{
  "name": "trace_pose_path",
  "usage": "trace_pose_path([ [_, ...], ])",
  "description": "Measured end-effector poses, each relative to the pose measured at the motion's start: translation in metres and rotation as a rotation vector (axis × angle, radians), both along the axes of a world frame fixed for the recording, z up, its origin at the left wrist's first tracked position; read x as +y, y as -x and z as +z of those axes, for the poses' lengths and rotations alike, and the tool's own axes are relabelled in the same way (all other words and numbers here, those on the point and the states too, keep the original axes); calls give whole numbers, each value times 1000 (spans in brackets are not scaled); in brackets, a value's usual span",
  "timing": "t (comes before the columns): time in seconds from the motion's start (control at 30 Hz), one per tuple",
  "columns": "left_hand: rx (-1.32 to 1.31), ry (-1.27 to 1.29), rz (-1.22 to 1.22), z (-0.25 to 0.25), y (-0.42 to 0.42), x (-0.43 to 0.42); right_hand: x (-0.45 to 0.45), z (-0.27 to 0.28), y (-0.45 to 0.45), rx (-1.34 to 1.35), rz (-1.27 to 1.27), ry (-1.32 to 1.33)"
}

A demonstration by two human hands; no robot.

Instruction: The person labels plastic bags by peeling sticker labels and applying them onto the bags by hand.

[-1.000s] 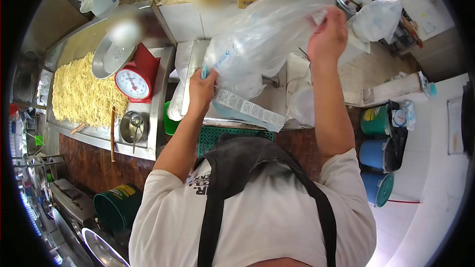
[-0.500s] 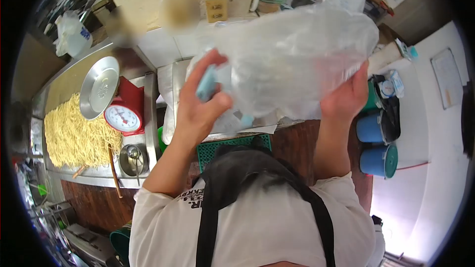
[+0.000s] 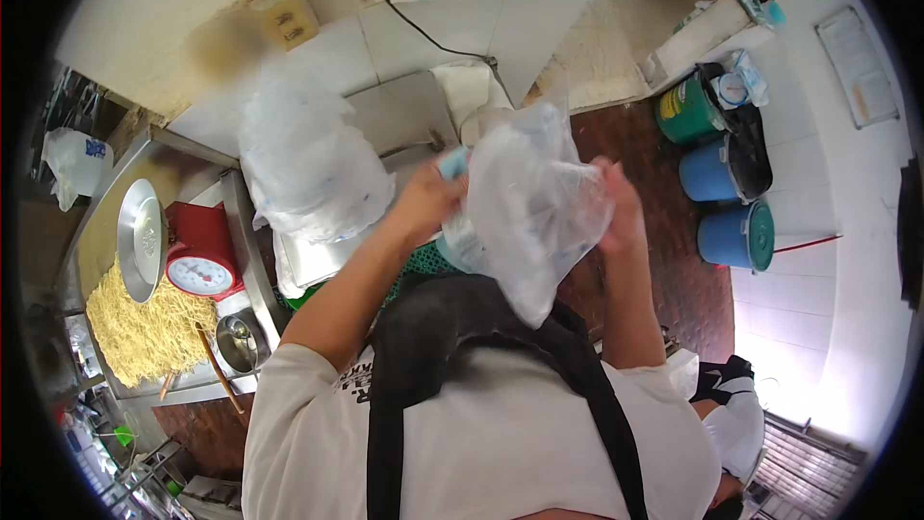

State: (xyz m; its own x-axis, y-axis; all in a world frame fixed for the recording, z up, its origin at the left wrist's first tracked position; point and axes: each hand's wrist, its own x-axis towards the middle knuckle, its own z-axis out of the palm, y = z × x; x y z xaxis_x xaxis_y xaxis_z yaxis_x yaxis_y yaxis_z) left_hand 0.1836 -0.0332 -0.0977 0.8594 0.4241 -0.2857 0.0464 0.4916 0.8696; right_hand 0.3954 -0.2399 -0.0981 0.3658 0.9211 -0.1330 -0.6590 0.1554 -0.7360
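A crumpled clear plastic bag (image 3: 529,202) hangs between my hands in front of the apron, its lower end pointing down. My left hand (image 3: 430,200) is closed at the bag's left side, with a small light-blue item (image 3: 452,164) at its fingers; what that item is I cannot make out. On the right, my right hand (image 3: 621,209) pinches the bag's edge and is slightly blurred. A bulky pile of translucent plastic bags (image 3: 313,159) rests on the counter to the left of my left hand.
Yellow noodles (image 3: 144,327) cover the left worktop beside a red scale (image 3: 204,250) with a metal pan. A steel pot (image 3: 241,342) sits near the edge. Lidded blue bins (image 3: 733,234) line the right wall. Another person (image 3: 736,414) is at the lower right.
The large plastic bundle has left my hands, and a similar pile now lies on the counter at left. My hands have come lower, with a smaller bag between them. The view has shifted right.
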Motion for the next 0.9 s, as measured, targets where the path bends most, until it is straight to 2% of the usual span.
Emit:
trace_pose_path([
  [0.03, -13, 100, 55, -11, -17, 7, 9, 10, -15, 109, -67, -112],
  [0.13, -107, 208, 106, -42, -74, 23, 36, -12, -63, 78, -198, -10],
  [0.2, -86, 257, 129, -94, -102, 44, 53, -46, -94, 88, -215, 11],
  [0.27, -27, 284, 159, -113, -117, 45, 65, -73, -108, 82, -256, 77],
  [0.37, 150, 276, 219, -111, -119, 23, 69, -122, -109, -62, -177, 246],
  [0.43, 270, 259, 282, -95, -124, 3, 71, -144, -109, -496, -183, 317],
  [0.5, 255, 179, 239, -123, -125, 3, 72, -152, -109, -881, -154, 429],
  [0.53, 248, 139, 219, -139, -123, 3, 75, -144, -106, -989, -206, 399],
  [0.63, 283, -62, 223, -168, -119, 7, 89, -178, -108, -972, -231, 540],
  [0.73, 579, -352, 83, -160, -119, 4, 98, -196, -107, -967, -233, 627],
  [0.8, 733, -578, 66, -209, -112, 3, 97, -207, -106, -1056, -196, 611],
  [0.9, 835, -722, 131, -231, -118, 0, 101, -246, -112, -1098, -125, 542],
])
